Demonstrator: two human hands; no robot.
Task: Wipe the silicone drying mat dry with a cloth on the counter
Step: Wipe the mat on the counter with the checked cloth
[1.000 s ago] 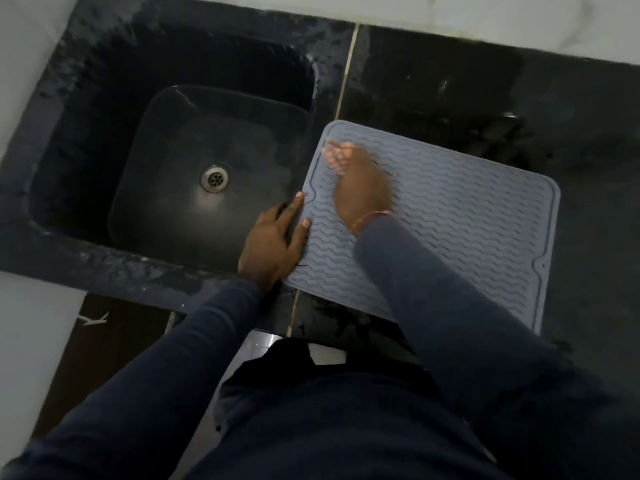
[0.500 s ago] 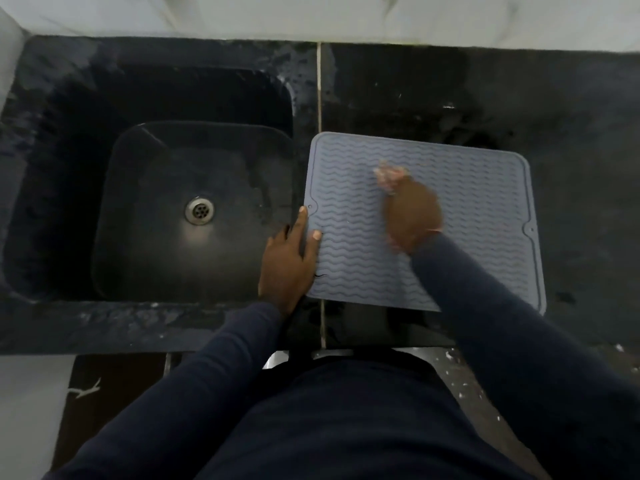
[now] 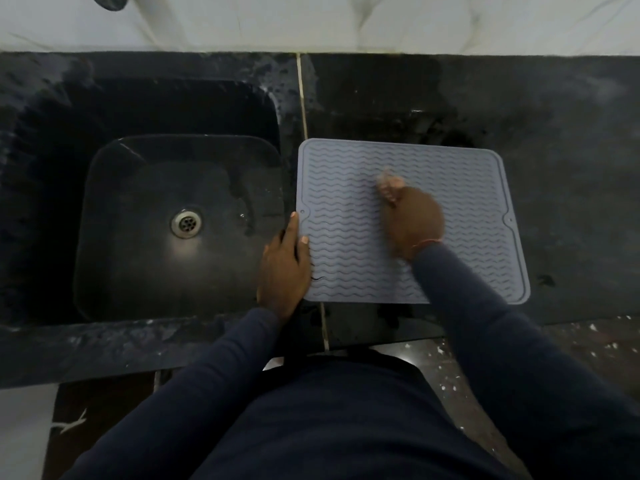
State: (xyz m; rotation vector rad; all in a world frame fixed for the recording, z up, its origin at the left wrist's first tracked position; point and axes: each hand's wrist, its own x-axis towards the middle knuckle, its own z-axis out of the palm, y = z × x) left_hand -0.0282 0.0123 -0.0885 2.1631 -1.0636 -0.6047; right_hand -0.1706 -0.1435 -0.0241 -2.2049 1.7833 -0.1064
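**Two hands on the grey mat beside the sink**

The right hand point(image 3: 414, 223) lies on the middle of the silicone drying mat point(image 3: 478, 188), its fingers bent down around a small pale cloth point(image 3: 388, 183). Only a little of the cloth shows in front of the fingertips, and this part is blurred. A thin reddish band point(image 3: 427, 242) goes around the wrist, where the dark blue sleeve point(image 3: 485, 306) begins.

The left hand point(image 3: 285, 268) rests flat and open on the left edge of the mat, near the front corner. Its thumb lies on the wavy ridges and the other fingers lie along the rim and on the stone beside it. It does not grip anything.

The mat is grey and rectangular with rounded corners. It lies flat on the dark stone counter point(image 3: 571, 133), just to the right of the black sink point(image 3: 104, 220). A metal drain point(image 3: 186, 223) shines at the bottom of the sink. Behind the counter stands a pale marbled wall point(image 3: 346, 22).
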